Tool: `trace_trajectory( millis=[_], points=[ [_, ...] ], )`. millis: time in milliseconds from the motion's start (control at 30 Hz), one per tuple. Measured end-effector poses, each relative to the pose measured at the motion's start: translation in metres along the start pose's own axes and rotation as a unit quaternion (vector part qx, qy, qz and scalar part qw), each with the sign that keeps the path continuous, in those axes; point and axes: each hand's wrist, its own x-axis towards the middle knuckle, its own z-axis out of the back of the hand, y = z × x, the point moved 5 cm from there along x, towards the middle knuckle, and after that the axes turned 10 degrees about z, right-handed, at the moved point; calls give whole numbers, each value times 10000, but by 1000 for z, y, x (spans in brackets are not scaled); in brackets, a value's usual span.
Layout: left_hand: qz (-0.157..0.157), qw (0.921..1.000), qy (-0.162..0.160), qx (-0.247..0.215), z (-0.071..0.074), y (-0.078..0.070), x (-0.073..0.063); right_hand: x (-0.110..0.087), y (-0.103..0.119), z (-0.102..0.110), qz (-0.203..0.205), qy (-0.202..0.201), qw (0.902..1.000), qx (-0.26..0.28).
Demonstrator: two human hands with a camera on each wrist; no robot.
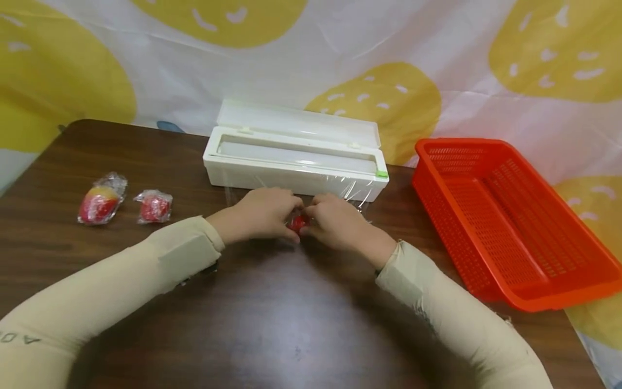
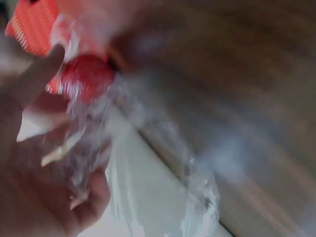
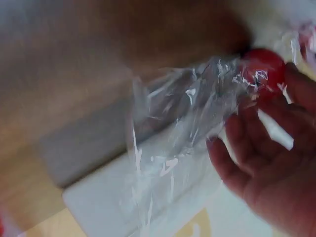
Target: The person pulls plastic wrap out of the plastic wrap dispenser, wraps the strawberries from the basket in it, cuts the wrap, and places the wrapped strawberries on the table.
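A small red round fruit [image 1: 298, 222] sits between both hands in front of a white cling film dispenser [image 1: 291, 175]. My left hand [image 1: 269, 212] grips it from the left, and bunched film lies among the fingers in the left wrist view. From the other side my right hand [image 1: 335, 222] holds it, thumb against the red skin [image 3: 264, 71] and fingers bent beneath. Clear cling film [image 3: 173, 123] stretches from the fruit across the dispenser's front. The fruit's underside is hidden by the hands in the head view.
To the left lie two film-wrapped fruits, one red and yellow [image 1: 99, 205], one red [image 1: 155, 208]. A red plastic basket [image 1: 447, 216] stands at the right. The dispenser's lid [image 1: 296, 121] is raised toward the patterned cloth [image 1: 350, 65] behind the brown table [image 1: 233, 324].
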Motion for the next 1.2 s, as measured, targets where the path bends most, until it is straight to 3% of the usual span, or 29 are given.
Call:
trace_trajectory(
  millis=[100,233,400,500,633,767,867,1000,1200],
  points=[
    [47,9977,-520,422,-2,-5,-1,3,-5,-1,86,265,9988,391],
    [340,9961,-810,-34,-5,-4,-1,5,-8,-4,63,395,9949,930],
    [329,9943,-882,-494,-1,-3,3,3,-15,-6,-542,305,9914,1149],
    [239,9945,-814,-622,1,-3,5,-1,-16,-5,-1035,147,9902,923],
    [92,9945,-662,-807,3,-1,8,-6,-15,5,-1495,-468,9872,293],
    [54,9956,-505,-785,6,1,11,-6,-10,11,-1196,-807,9891,-299],
    [74,9966,-309,-767,8,3,15,-4,-7,5,-1005,-501,9924,-510],
    [135,9970,-151,-745,8,4,21,-2,-9,-7,-1059,-208,9922,-620],
    [-138,9971,-726,172,10,-2,25,3,-17,-7,-1074,-704,9886,-786]
  ],
)
